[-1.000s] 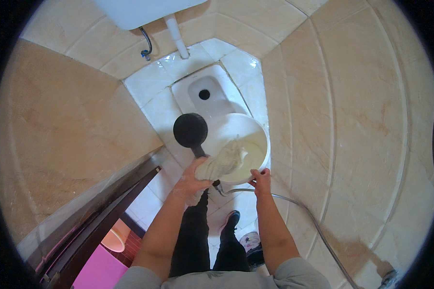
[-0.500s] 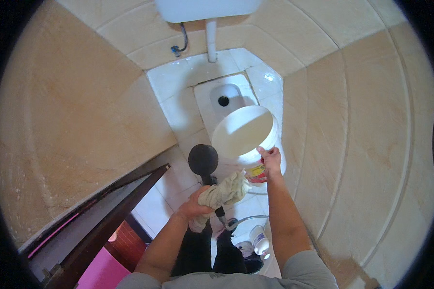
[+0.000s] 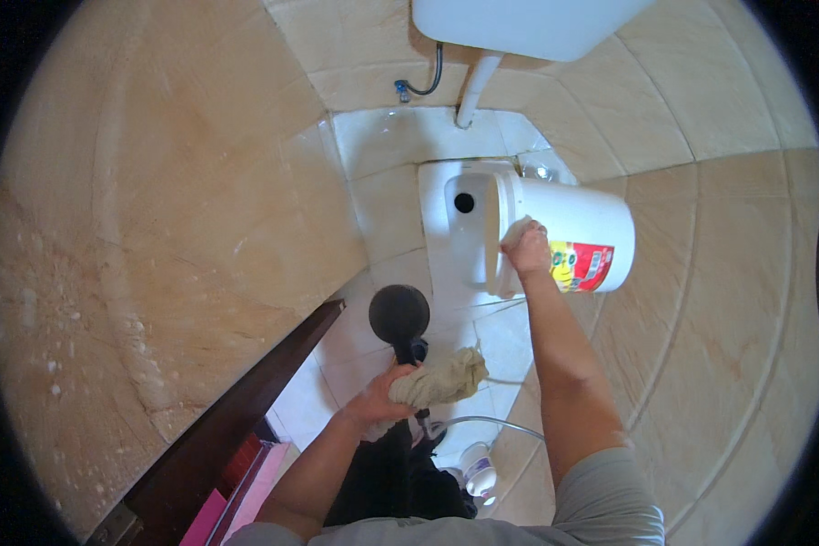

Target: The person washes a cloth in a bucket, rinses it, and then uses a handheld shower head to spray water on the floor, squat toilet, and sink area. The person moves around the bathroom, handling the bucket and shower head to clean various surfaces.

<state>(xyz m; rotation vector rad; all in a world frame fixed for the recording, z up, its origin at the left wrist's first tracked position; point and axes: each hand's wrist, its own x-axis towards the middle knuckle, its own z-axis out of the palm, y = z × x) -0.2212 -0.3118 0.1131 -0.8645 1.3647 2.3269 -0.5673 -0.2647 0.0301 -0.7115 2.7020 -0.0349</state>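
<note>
My left hand [image 3: 378,398] is closed around the handle of a black shower head [image 3: 399,314] and also holds a bunched beige cloth [image 3: 441,380]. A grey hose [image 3: 491,420] runs from the handle toward the right. My right hand [image 3: 528,247] grips the rim of a large white bucket [image 3: 578,214] with a red and yellow label. The bucket lies tipped on its side in the air, its mouth facing left over the squat toilet [image 3: 435,232]. The toilet's dark drain hole shows just left of the mouth. The bucket's inside is mostly hidden.
A white cistern [image 3: 528,23] hangs on the far wall with a pipe [image 3: 478,89] below it. Beige tiled walls close in on both sides. A dark door edge [image 3: 246,400] stands at lower left. A small white tub [image 3: 478,469] sits by my feet.
My right hand has lifted the bucket and tipped it from nearly upright onto its side, with its mouth to the left. The left hand keeps hold of the shower head and cloth. The view has shifted.
</note>
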